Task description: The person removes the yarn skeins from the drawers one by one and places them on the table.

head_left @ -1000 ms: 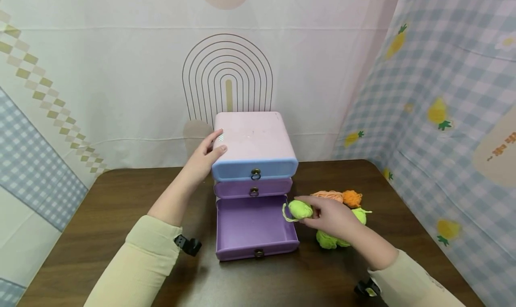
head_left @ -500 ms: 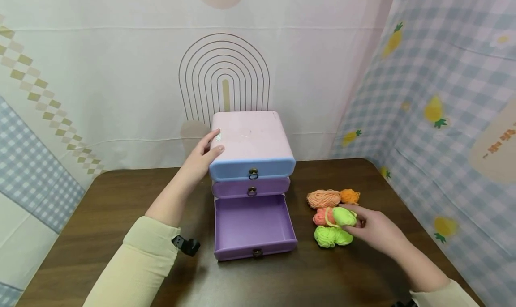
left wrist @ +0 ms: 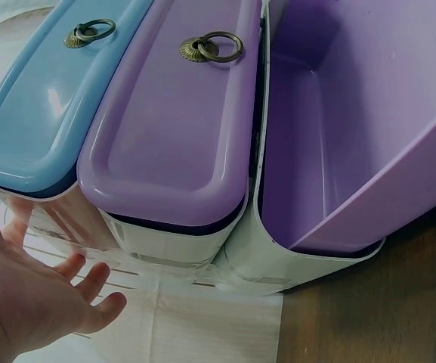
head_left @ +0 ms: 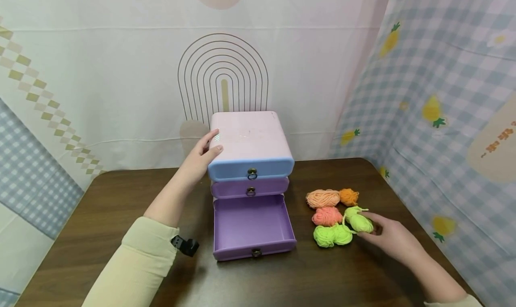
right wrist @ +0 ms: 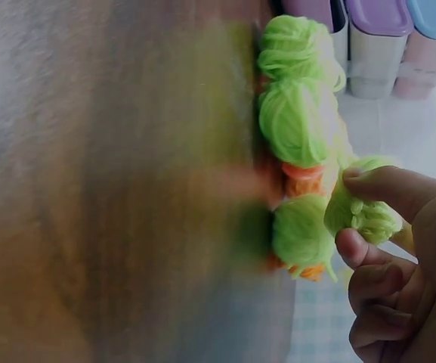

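My right hand (head_left: pixel 397 240) pinches a yellow-green ball of yarn (head_left: pixel 362 224) between thumb and fingertips, over the right part of the table. In the right wrist view, this held yarn ball (right wrist: pixel 372 215) is above the row of other yarn. Close by lie another yellow-green ball (head_left: pixel 351 212), a pair of green balls (head_left: pixel 332 235), a coral skein (head_left: pixel 327 216), a peach skein (head_left: pixel 323 198) and an orange ball (head_left: pixel 349 197). My left hand (head_left: pixel 199 158) rests on the upper left edge of a small drawer cabinet (head_left: pixel 250 137), fingers fairly straight. The left wrist view shows its fingers (left wrist: pixel 93 283) spread beside the cabinet.
The cabinet's purple bottom drawer (head_left: pixel 254 224) is pulled far out toward the front. Above it, the purple middle drawer (head_left: pixel 250 188) and blue top drawer (head_left: pixel 225 169) are pushed in. Patterned cloth (head_left: pixel 322 74) hangs behind and right of the wooden table (head_left: pixel 133 199).
My right hand has carried the yellow-green yarn ball from beside the bottom drawer rightward, past the other yarn, and lowered it at the group's right side. My left hand stays on the cabinet.
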Tool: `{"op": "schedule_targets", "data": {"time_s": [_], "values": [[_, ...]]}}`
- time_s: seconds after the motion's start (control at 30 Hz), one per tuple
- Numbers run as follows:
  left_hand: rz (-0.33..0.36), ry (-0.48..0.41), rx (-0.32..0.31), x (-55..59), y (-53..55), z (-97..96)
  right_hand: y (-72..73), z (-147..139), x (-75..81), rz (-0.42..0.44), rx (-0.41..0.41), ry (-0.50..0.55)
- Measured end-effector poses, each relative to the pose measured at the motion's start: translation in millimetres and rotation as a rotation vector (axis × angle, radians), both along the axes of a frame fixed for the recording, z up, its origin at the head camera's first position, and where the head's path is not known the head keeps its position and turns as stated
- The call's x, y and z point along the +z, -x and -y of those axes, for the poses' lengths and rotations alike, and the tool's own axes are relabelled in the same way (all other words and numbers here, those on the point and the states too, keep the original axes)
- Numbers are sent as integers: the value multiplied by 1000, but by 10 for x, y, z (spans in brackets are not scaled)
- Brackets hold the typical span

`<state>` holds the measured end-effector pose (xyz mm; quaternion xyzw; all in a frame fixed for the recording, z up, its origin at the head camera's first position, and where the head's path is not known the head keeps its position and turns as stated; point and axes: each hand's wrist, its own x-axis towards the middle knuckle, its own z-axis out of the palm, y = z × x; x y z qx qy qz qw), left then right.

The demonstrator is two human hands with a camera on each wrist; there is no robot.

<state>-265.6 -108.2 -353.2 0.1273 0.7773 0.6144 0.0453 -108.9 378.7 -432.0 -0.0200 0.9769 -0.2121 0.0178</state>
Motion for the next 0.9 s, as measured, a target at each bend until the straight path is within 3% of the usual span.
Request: {"op": "schedule_targets", "data": {"time_s": [0.53,0.9], "values": [[-4,16,0,-6,15,9,-27,-108,-201,153,-43,-18],[2,11,-7,-6,9,13,8,-58,-221,174,-35,-24]]}}
